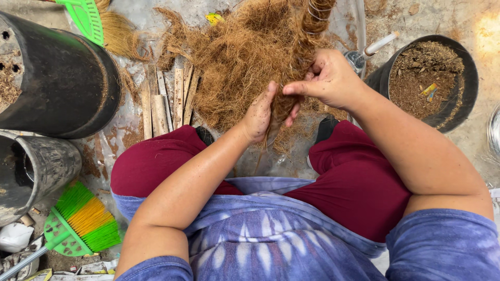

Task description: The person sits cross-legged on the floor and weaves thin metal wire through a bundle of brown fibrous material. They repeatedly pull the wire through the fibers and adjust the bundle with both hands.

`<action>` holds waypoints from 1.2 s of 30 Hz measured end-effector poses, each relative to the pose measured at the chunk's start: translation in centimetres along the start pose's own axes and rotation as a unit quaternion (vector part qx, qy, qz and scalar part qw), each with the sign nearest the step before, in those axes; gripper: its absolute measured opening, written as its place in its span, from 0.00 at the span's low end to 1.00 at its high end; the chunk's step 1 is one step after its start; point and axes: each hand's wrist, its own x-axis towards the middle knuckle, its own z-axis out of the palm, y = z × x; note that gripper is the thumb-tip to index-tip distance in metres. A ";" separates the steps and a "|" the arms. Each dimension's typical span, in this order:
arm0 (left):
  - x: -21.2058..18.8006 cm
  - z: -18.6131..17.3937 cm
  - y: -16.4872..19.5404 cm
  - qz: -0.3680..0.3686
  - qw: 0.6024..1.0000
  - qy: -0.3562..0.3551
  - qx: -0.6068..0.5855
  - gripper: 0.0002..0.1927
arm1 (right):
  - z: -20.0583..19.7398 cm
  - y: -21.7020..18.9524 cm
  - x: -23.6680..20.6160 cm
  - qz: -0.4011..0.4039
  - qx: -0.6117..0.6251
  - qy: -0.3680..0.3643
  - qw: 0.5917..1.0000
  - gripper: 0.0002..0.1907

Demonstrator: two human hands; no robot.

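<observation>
A pole of brown coconut fibre [307,36] bound with thin wire runs from the top of the view down toward my lap. My left hand [259,115] cups its lower end from the left, fingers wrapped into the fibre. From the right, my right hand [329,78] pinches the same fibre bundle between thumb and fingers. Behind the pole a loose heap of coconut fibre [234,57] lies on the ground. Both hands are dusty.
A large black pot [67,83] lies at left, a smaller grey pot [31,166] below it. At right stands a black pot of soil [432,78]. Wooden sticks [166,99], a green hand broom [78,224] and a spray bottle [364,54] lie around.
</observation>
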 end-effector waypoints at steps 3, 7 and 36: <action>-0.6 0.8 0.7 0.123 0.981 0.042 0.143 0.25 | 0.1 1.3 0.2 0.007 -0.014 0.035 0.999 0.31; -0.4 1.5 1.9 0.238 0.899 0.119 0.349 0.22 | 0.6 1.7 0.8 -0.017 -0.028 0.082 0.996 0.28; -0.3 -0.3 1.6 0.144 0.928 0.192 0.286 0.08 | -0.5 -0.6 1.0 -0.033 -0.124 -0.063 0.990 0.31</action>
